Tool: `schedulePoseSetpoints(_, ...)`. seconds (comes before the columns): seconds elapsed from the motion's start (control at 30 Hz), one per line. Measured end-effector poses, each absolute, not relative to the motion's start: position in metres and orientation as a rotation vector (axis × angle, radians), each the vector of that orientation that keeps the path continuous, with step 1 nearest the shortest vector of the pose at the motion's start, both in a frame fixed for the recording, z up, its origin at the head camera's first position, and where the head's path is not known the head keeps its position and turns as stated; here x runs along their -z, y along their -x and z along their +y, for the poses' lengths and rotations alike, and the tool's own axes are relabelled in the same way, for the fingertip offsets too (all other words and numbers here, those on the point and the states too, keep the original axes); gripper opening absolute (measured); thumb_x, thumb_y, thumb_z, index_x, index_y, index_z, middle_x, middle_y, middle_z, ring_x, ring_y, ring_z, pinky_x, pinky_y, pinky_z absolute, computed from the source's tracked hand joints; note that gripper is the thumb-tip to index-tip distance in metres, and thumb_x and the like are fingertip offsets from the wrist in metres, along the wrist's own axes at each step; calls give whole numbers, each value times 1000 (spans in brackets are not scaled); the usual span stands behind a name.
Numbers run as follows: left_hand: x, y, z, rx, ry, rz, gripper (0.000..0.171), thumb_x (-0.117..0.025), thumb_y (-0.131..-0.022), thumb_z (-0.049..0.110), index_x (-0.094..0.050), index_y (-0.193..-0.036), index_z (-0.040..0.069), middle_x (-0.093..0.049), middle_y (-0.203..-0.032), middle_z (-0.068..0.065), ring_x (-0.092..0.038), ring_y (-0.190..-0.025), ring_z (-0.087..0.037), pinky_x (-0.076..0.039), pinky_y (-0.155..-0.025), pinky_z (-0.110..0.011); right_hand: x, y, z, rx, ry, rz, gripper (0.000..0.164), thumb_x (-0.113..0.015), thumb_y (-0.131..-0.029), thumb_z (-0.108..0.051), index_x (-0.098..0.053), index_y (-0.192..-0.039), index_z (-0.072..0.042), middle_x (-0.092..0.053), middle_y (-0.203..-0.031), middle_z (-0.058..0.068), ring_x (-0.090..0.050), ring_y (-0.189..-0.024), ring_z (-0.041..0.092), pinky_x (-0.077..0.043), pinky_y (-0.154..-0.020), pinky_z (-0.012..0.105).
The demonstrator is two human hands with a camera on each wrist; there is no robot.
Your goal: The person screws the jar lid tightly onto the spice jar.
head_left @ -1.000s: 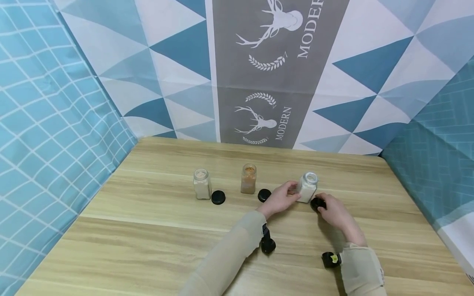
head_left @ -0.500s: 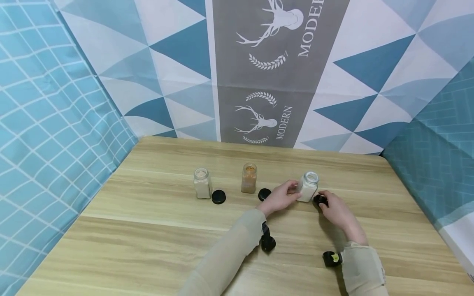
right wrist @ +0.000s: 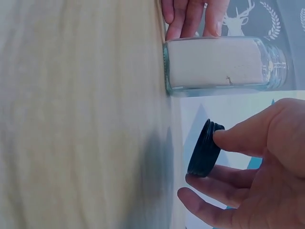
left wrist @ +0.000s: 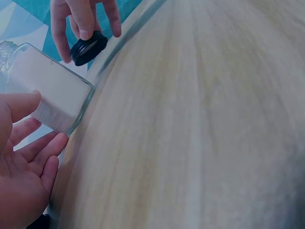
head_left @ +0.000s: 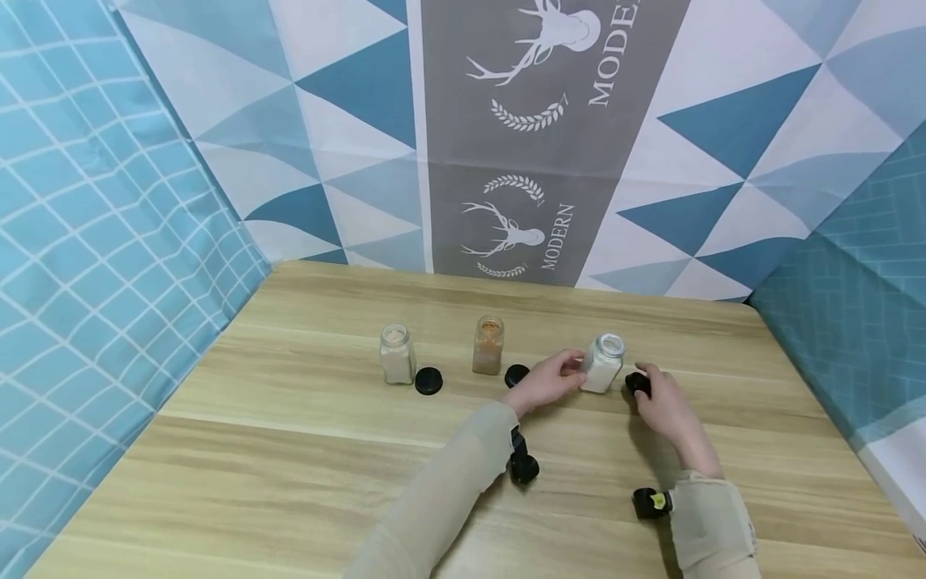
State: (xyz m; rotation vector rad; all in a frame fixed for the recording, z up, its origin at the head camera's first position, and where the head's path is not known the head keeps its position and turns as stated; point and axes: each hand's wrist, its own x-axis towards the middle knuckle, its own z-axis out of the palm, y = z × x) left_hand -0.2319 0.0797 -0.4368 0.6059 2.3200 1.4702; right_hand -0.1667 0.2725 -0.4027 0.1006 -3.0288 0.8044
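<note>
An uncapped glass jar of white powder stands upright at the right of the table. My left hand holds its left side, thumb and fingers against the glass. Just right of the jar, my right hand pinches a black screw lid between thumb and fingers. The lid is tilted and raised off the wood, apart from the jar; in the left wrist view the same lid shows its hollow underside.
A jar of orange-brown powder and a jar of pale powder stand uncapped to the left. Black lids lie beside them, one near the pale jar, another lid by my left wrist. Patterned cloths rise behind the wooden table.
My right hand has moved slightly right with the black lid, widening the gap to the white-powder jar. The left hand stays at the jar.
</note>
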Motion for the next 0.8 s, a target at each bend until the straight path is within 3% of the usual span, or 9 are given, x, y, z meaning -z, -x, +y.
schedulePoseSetpoints(0.3,436,232,81,-1461,-584,2346,46,-57,-90,31,-45,-133,19,-55,-125,-4,-51,-114,-15,-41,-95,-29,397,169,275,-846,-61,-3002,45,-42,-89,-3,-34,-131,11,-37,-120,42,-40,-108,54,-36,-87,62)
schedulePoseSetpoints(0.57,437,231,83,-1460,-573,2350,46,-56,-90,31,-45,-133,19,-56,-124,-3,-51,-113,-13,-41,-94,-26,392,171,274,-938,-44,-2929,44,-41,-90,-3,-33,-129,15,-38,-118,41,-49,-100,49,-42,-82,55)
schedulePoseSetpoints(0.8,437,230,83,-1467,-570,2350,45,-56,-90,30,-46,-132,19,-56,-123,-3,-52,-112,-14,-42,-93,-26,387,173,275,-1055,-54,-2852,46,-37,-95,-6,-25,-135,13,-38,-126,39,-46,-107,50,-41,-87,55)
